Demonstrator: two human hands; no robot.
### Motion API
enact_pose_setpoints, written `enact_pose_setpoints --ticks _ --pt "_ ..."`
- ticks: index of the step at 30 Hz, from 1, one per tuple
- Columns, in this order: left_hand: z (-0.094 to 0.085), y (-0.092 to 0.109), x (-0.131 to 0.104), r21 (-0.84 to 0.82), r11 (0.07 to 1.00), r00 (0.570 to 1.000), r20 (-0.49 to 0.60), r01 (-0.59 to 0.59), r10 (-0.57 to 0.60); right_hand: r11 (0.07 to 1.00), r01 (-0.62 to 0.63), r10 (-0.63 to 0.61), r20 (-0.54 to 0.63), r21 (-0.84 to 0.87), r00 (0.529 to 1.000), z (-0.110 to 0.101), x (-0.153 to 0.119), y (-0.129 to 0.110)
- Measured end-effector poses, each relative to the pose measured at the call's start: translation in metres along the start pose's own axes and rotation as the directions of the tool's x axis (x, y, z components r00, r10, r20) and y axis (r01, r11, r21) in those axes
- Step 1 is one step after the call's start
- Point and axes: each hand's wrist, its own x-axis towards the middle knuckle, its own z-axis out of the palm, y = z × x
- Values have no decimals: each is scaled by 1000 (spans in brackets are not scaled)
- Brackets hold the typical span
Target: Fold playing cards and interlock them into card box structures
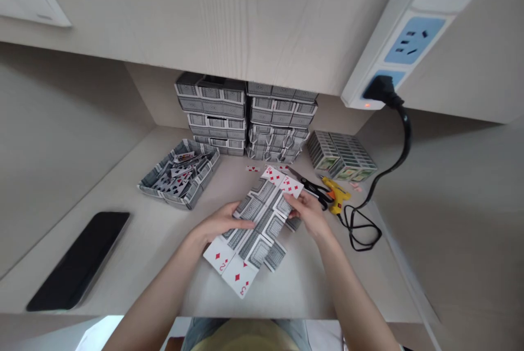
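A panel of joined playing cards [256, 221] is held tilted over the desk between my two hands. Most of its cards show grey patterned backs; red diamond faces stick out at the near and far ends. My left hand [223, 222] grips its left edge, thumb on top and fingers underneath. At the right edge, near the seven of diamonds, my right hand [306, 210] pinches it, fingers partly hidden. A small grey-backed card piece [274, 256] shows beside the panel's lower right. Whether it is attached, I cannot tell.
Stacked card-built boxes [215, 101] line the back. An open card tray [190, 198] holds loose cards at left, behind a black phone [77, 261]. Scissors [317, 187], a yellow glue gun [336, 195] with its cord, and card packs [341, 152] lie right. A power strip [403, 40] hangs above.
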Motion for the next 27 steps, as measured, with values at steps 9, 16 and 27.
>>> enact_pose_setpoints --ticks 9,16,27 --pt "-5 10 1 -655 733 921 143 -185 361 926 153 -54 -279 345 959 4 8 6" --pt "16 -11 15 -525 807 916 118 -270 383 874 306 -188 -319 378 929 43 1 14" --pt "18 -8 24 -94 919 812 -509 -382 285 970 220 -217 -40 101 975 60 -19 25"
